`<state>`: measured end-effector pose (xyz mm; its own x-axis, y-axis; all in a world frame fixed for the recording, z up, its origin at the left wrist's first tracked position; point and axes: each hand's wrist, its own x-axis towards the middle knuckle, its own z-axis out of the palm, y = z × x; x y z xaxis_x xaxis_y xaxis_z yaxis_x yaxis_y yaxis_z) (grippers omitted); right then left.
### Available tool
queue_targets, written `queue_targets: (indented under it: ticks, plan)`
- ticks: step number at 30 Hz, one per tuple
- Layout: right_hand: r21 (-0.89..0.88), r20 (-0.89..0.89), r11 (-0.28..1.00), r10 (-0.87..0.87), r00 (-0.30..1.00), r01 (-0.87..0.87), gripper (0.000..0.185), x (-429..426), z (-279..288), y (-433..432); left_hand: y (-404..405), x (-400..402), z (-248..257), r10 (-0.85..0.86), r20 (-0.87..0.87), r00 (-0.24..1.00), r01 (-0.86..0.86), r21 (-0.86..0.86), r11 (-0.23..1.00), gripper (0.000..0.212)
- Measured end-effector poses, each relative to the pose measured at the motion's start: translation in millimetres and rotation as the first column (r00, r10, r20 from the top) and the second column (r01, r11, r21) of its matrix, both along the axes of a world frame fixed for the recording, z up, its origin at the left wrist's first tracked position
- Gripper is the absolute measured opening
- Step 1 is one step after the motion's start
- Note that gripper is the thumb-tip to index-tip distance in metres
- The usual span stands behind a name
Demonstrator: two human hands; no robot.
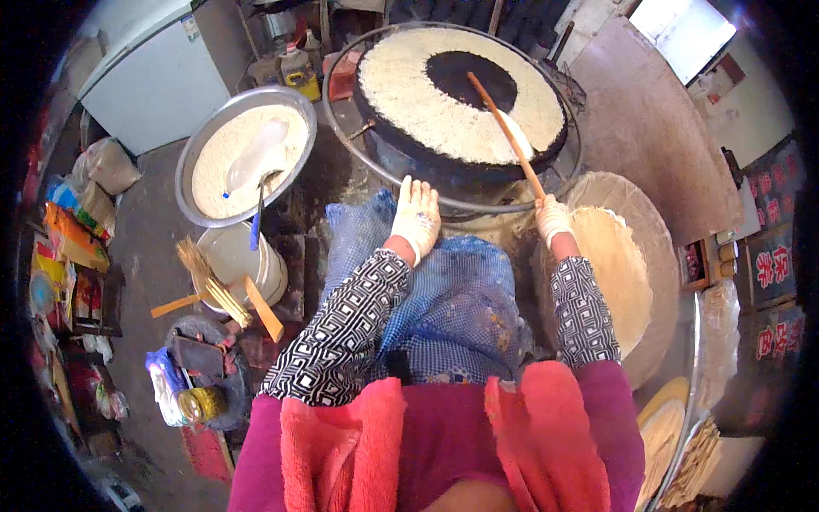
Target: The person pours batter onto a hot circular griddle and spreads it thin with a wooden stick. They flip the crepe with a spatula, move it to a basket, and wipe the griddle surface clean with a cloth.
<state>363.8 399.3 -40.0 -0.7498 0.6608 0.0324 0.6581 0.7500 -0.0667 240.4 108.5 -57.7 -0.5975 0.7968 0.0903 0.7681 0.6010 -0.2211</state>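
A large round griddle [471, 80] stands before me, its dark centre bare and a ring of pale batter around it. My right hand [553, 219], in a white glove, grips the end of a long wooden spreader [505, 131], which reaches across the batter to the dark centre. Whiter batter [521, 136] lies along the spreader's right side. My left hand [417, 216], also gloved, rests with its fingers extended at the metal ring [448, 203] around the griddle and holds nothing. A metal basin [185, 185] of pale batter or flour, with a blue-handled ladle [255, 224], stands at the left.
Below the basin is a white bucket [278, 272] with a straw brush [211, 281] and wooden scrapers across it. A stool [240, 397] bears a jar of yellow liquid [202, 404]. Round thin flatbreads [614, 275] lie at the right, beside a brown board [646, 128]. A white chest [157, 89] stands back left.
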Motion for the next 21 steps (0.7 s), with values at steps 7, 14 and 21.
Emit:
queue_targets:
  ticks: [7,14,21]
  plan:
    - [-0.048,0.013,0.997,0.054,0.998,-0.053,0.037,-5.4,15.8,-21.9,-17.6,-23.4,3.7,0.096,-0.012,0.995,-0.096,0.04,0.995,0.053]
    - [-0.072,-0.017,0.997,0.004,1.0,-0.006,0.039,-19.8,29.2,-7.0,-28.9,-58.8,8.7,0.172,0.033,0.984,-0.175,0.163,0.971,0.042]
    - [-0.084,-0.086,0.979,0.181,0.98,-0.188,0.027,76.5,44.6,-55.8,-56.1,-99.6,19.5,0.325,0.088,0.942,-0.332,0.084,0.94,0.046]
